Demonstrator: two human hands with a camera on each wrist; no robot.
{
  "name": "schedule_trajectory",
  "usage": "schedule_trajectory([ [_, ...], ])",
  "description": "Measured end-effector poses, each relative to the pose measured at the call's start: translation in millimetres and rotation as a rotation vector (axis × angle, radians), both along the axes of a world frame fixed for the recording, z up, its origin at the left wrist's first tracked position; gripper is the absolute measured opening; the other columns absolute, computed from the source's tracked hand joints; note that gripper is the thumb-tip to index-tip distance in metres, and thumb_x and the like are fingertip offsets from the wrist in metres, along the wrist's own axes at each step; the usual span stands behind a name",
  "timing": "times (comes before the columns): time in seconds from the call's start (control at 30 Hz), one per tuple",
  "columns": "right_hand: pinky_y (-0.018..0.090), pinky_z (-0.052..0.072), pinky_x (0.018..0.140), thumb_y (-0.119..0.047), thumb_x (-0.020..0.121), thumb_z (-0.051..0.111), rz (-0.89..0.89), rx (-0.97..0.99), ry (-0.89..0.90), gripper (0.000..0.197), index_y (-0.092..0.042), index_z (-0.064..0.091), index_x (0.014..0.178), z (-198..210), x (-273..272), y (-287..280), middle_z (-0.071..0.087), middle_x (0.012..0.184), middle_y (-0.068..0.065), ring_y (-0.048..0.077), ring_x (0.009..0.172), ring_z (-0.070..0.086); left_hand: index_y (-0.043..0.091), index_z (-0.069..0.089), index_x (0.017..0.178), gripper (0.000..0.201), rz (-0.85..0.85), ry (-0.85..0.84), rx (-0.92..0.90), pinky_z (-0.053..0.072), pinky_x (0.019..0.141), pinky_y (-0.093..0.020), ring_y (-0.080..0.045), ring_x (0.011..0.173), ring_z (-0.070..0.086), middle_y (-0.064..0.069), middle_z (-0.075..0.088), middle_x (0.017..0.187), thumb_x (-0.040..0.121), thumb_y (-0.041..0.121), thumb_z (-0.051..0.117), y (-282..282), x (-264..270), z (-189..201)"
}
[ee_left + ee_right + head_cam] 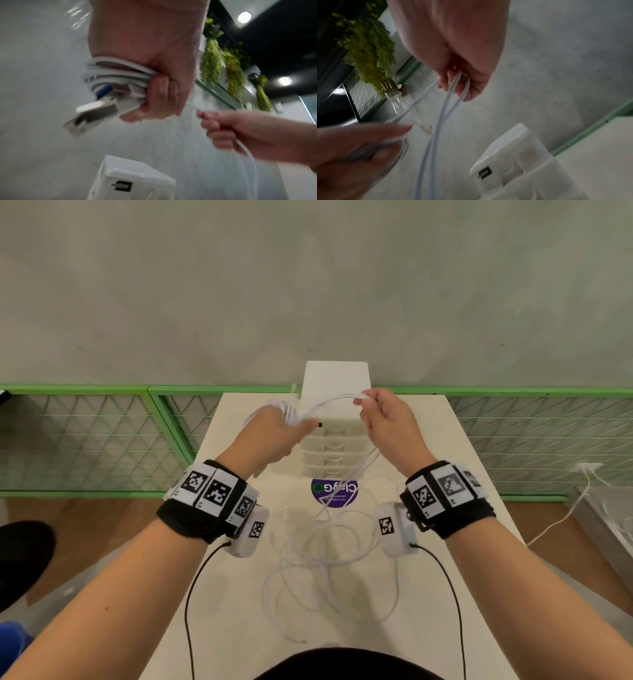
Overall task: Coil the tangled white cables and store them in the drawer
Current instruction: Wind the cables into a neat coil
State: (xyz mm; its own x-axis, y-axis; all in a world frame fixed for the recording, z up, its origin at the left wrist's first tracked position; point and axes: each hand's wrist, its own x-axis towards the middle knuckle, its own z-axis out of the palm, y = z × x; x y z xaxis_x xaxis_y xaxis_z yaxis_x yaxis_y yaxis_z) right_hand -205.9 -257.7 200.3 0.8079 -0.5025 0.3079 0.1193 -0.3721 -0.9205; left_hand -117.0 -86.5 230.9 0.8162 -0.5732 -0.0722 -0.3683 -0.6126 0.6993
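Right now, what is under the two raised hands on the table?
Below the left hand and right hand stands the white drawer unit, drawers closed. Nearer lie loose cables and a purple sticker. The drawers' contents cannot be seen.

Looks like an office or showroom corner.
Concrete wall [308, 285] at 12 o'clock, green mesh partitions [85, 440], hanging plants [212, 65], white table [428, 594].
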Motion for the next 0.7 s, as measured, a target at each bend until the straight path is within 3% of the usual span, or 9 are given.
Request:
schedule_trajectory([
  [0.1,0.017,0.035,0.06,-0.013,0.095,0.045,0.007,-0.133,-0.108,0.018,-0.02,0.06,0.088,11,2,-1,0.044,0.061,-0.01,0.004,0.058,0.038,0.012,0.049,0.067,0.035,-0.189,0.148,0.172,0.033,0.04,-0.021,-0.017,0.035,0.039,-0.002,0.048,0.046,0.086,0.039,0.059,0,-13,-8],
  [0.17,0.013,0.035,0.061,-0.009,0.094,0.047,-0.007,-0.155,-0.136,0.017,-0.011,0.064,0.095,11,4,-1,0.052,0.061,-0.019,0.002,0.058,0.04,0.011,0.049,0.064,0.034,-0.315,0.27,0.155,0.028,0.039,-0.02,-0.018,0.035,0.034,0.0,0.042,0.04,0.088,0.032,0.058,-3,-24,-7],
  [0.23,0.01,0.036,0.064,-0.009,0.094,0.048,-0.02,-0.142,-0.141,0.019,-0.011,0.066,0.099,7,8,-2,0.058,0.071,-0.028,-0.002,0.061,0.046,0.01,0.047,0.062,0.035,-0.405,0.42,0.051,0.022,0.038,-0.017,-0.015,0.033,0.025,0.002,0.033,0.037,0.092,0.027,0.053,-4,-32,-2],
  [0.3,0.01,0.037,0.068,-0.009,0.093,0.048,0.028,-0.129,-0.105,0.019,-0.013,0.066,0.1,-1,11,-5,0.061,0.088,-0.023,-0.005,0.064,0.05,0.01,0.047,0.062,0.037,-0.478,0.576,-0.125,0.018,0.037,-0.015,-0.011,0.03,0.019,0.004,0.027,0.035,0.094,0.029,0.047,-5,-35,5],
  [0.37,0.013,0.042,0.073,-0.009,0.093,0.048,0.117,-0.145,-0.059,0.019,-0.016,0.064,0.1,-12,13,-5,0.063,0.091,-0.014,-0.005,0.073,0.055,0.01,0.048,0.063,0.045,-0.532,0.714,-0.319,0.017,0.036,-0.014,-0.009,0.027,0.018,0.006,0.026,0.034,0.092,0.043,0.038,-7,-35,12],
  [0.47,0.024,0.045,0.072,-0.01,0.094,0.045,0.15,-0.175,0.021,0.023,-0.026,0.061,0.094,-24,11,2,0.061,0.08,-0.009,0.007,0.072,0.053,0.01,0.05,0.062,0.064,-0.486,0.825,-0.529,0.013,0.037,-0.018,-0.007,0.025,0.02,0.007,0.027,0.033,0.095,0.057,0.02,-13,-30,19],
  [0.53,0.018,0.039,0.061,-0.012,0.096,0.044,0.162,-0.145,0.031,0.023,-0.029,0.058,0.087,-28,7,8,0.051,0.066,-0.012,0.003,0.058,0.043,0.008,0.048,0.064,0.067,-0.417,0.813,-0.583,0.01,0.039,-0.023,-0.008,0.025,0.02,0.006,0.027,0.033,0.094,0.059,0.017,-15,-29,23],
  [0.6,0.013,0.037,0.059,-0.017,0.097,0.043,0.148,-0.136,0.051,0.02,-0.029,0.056,0.088,-33,4,11,0.048,0.063,-0.013,-0.001,0.055,0.042,0.008,0.047,0.065,0.066,-0.363,0.774,-0.611,0.01,0.041,-0.026,-0.009,0.027,0.019,0.005,0.026,0.034,0.094,0.06,0.017,-16,-30,24],
  [0.7,0.022,0.037,0.056,-0.021,0.097,0.04,0.111,-0.122,0.14,0.029,-0.038,0.05,0.077,-52,1,15,0.045,0.06,-0.013,0.0,0.051,0.043,0.009,0.048,0.066,0.063,-0.275,0.694,-0.656,0.015,0.038,-0.021,-0.011,0.029,0.019,0.004,0.025,0.036,0.095,0.058,0.021,-20,-37,27],
])
